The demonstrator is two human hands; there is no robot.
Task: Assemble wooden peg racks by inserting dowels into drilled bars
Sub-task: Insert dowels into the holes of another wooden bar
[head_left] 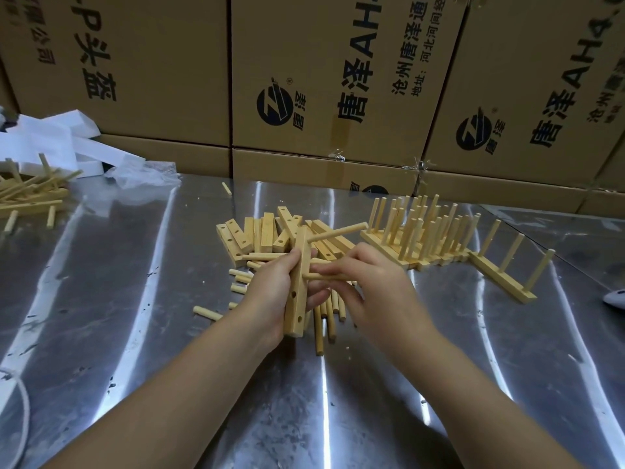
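Centrally, a drilled bar [295, 311] is gripped on end by the left hand [270, 292], while a dowel [316, 276] is pinched by the right hand [372, 282] and held at a middle hole. One peg [340, 231] is already seated above. If pushed aslant, the dowel could jam or the bar could slip. Loose dowels [319, 333], spare bars [236, 238] and finished racks [429, 242] are spread on the metal table [152, 333].
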